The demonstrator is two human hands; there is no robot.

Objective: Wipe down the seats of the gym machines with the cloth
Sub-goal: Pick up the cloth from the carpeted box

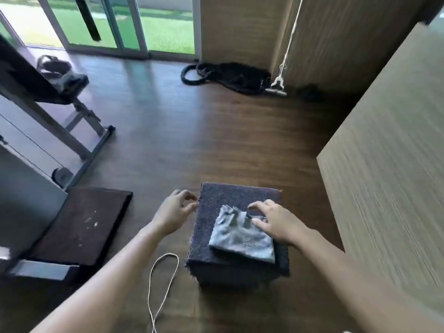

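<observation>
So the folded grey-blue microfibre cloth [240, 236] is sitting on top of a dark, carpet-covered square box [230, 195] on the wood floor, nowhere near a seat yet. The right hand [276, 222] is over the cloth's far right corner with its fingers [258, 206] spread and fairly straight, tips about on the fabric, not closed round it. The left hand [173, 212] is just beside the box's left edge, fingers [186, 193] loosely curled and holding nothing. I can't tell if it actually touches the box.

My read is this is the pick-up step. I'd gather the cloth from the folded side so it comes up as one pad instead of flopping open, thumb underneath and fingers on top. The left hand could steady the box if the carpet grabs the fibres. Then it's over to the black padded bench with the grey metal frame [24, 75], well off to the left. A flat pad wipes vinyl better than a crumpled ball.
</observation>
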